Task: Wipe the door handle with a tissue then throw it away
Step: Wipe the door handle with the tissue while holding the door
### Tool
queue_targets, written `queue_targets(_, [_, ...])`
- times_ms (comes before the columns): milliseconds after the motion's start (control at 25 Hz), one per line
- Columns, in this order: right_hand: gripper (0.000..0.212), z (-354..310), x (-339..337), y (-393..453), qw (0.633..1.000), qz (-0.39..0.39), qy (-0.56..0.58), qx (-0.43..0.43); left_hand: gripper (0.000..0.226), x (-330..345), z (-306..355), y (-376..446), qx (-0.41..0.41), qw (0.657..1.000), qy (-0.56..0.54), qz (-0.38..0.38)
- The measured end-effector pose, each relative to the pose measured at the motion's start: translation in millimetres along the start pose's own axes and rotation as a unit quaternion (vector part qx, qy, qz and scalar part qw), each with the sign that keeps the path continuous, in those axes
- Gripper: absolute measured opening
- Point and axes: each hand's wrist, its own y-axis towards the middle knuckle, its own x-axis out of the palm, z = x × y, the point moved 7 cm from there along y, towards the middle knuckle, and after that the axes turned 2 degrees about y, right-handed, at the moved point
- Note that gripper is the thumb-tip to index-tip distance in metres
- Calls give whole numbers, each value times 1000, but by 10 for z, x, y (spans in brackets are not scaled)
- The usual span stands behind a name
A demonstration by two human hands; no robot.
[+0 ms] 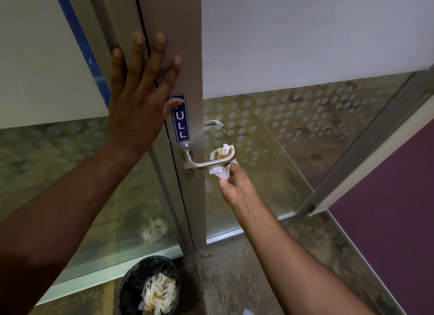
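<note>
Nearest, at lower centre: a round black mesh bin (pixel 131 289) on the floor, holding crumpled, brown-stained tissues (pixel 157 295). At mid left, left hand (pixel 138 101) open, palm flat and fingers spread on the grey metal door frame (pixel 178 56), thumb over a blue "PULL" sticker (pixel 181 121). Right of centre, right hand (pixel 234 185) closed, pinching a white, stained tissue (pixel 219 159) bunched around the free end of the brushed-steel lever handle (pixel 206 162). Handle's long axis horizontal, pointing right, tip bent back toward the dotted frosted glass (pixel 281 126).
</note>
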Motion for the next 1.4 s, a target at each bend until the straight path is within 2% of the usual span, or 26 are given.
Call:
queue_targets(240, [34, 356, -2, -46, 999, 1, 34, 42, 89, -10, 2, 4, 1, 1000, 1, -1])
queue_targets(440, [33, 128, 20, -61, 999, 8, 24, 29, 88, -8, 10, -4, 1, 1000, -2, 3])
queue_targets(600, [43, 3, 31, -41, 1000, 23, -8, 0, 89, -9, 9, -3, 4, 1000, 6, 2])
queue_targets(680, [46, 95, 1, -78, 1000, 20, -23, 7, 89, -2, 13, -1, 2, 1000, 5, -1])
queue_targets(880, [38, 7, -9, -210, 998, 14, -48, 42, 89, -2, 17, -1, 1, 1000, 4, 0])
queue_targets(960, [43, -156, 21, -222, 995, 24, -93, 20, 89, -6, 16, -1, 0, 1000, 3, 0])
queue_targets(1040, [44, -320, 14, -201, 986, 46, -154, -44, 88, -4, 16, 2, 1, 1000, 0, 1])
queue_targets(1120, [41, -488, -17, -169, 958, 61, -244, -139, 87, -6, 21, 0, -1, 1000, 1, 2])
queue_targets(1240, [26, -686, 7, -146, 866, 65, -416, -268, 87, -7, 25, -2, 0, 1000, 0, 4])
queue_targets(1320, [20, -737, 44, -112, 818, 63, -480, -311, 86, -16, 20, -2, 0, 1000, 1, 5])
queue_targets(1400, [16, -743, 70, -55, 795, 70, -507, -324, 85, -26, 9, -3, -2, 1000, -2, 5])
